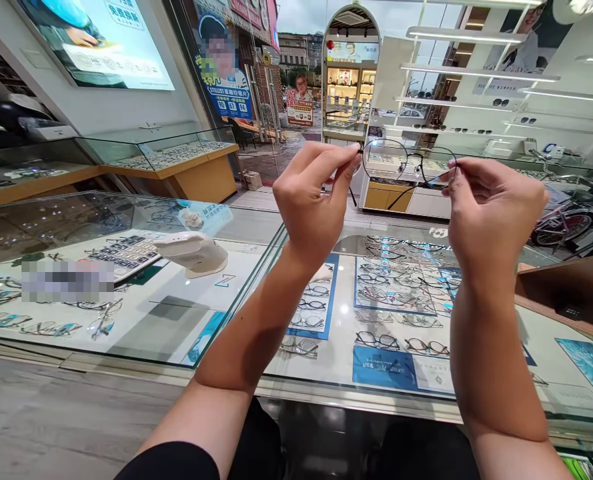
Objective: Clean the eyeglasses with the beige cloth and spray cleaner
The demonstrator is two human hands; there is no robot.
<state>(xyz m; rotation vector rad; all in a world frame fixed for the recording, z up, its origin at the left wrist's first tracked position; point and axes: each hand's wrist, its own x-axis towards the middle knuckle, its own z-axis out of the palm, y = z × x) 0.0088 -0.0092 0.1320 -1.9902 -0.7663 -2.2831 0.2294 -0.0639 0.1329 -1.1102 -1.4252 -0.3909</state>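
A pair of round, thin-rimmed dark eyeglasses (407, 167) is held up in front of me, above the glass counter. My left hand (317, 190) pinches the glasses at their left end, by the hinge. At the other end, my right hand (491, 207) has thumb and fingers closed on the right rim or hinge; the exact spot is partly hidden by the fingers. The temple arms point away and down. Both forearms reach over the display counter (326, 373), where several rows of eyeglasses (376, 341) lie under the glass.
On the left counter stand a white scanner-like device (193, 253) and a keyboard (126, 257). An arched mirror (352, 73) is behind my hands. White wall shelves (476, 70) hold more glasses at the right, near a parked bicycle (566, 220). A brown wooden box-like piece (566, 297) borders the right side.
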